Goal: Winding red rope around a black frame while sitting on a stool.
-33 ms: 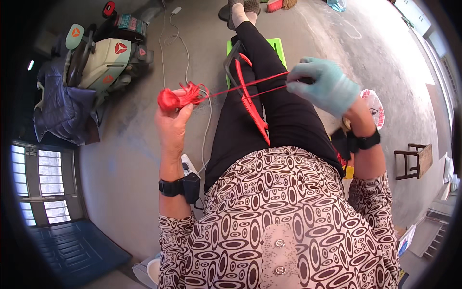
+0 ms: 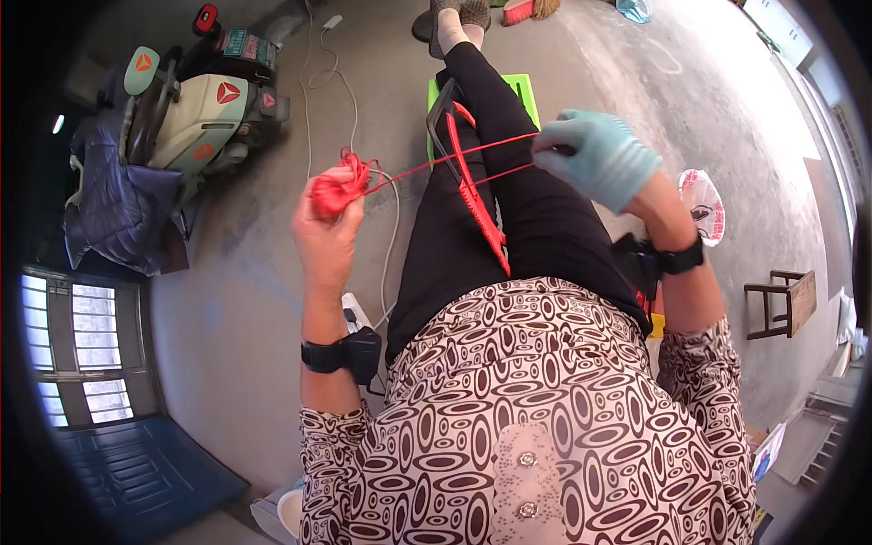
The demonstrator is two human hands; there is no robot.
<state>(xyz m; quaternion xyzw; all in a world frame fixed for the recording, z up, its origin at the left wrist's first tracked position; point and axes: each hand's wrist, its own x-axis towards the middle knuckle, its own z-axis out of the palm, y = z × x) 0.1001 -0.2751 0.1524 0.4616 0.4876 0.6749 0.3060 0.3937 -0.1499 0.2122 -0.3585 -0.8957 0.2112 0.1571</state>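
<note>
My bare left hand (image 2: pixel 325 227) is closed around a bundle of shiny red cord (image 2: pixel 340 193), whose loose loops stick out past the fingertips. Two red strands (image 2: pixel 422 167) stretch from the bundle across my lap to my right hand (image 2: pixel 595 159). That hand wears a light blue knit glove, and its fingers pinch the far end of the strands; the exact grip is hidden by the fingers. Below the strands, a curved red and black frame (image 2: pixel 474 204) lies along my black-trousered thighs, its kind unclear.
A bright green plastic stool or crate (image 2: pixel 520 86) is under my lower legs. White cables (image 2: pixel 341 77) run over the floor at left, near a parked scooter (image 2: pixel 204 113). To the right are a white bag with red print (image 2: pixel 704 204) and a small wooden stool (image 2: pixel 792 304).
My left hand has turned, so the red bundle sits lower and more tucked into the fingers. My gloved right hand has shifted slightly left, and its wrist has tilted.
</note>
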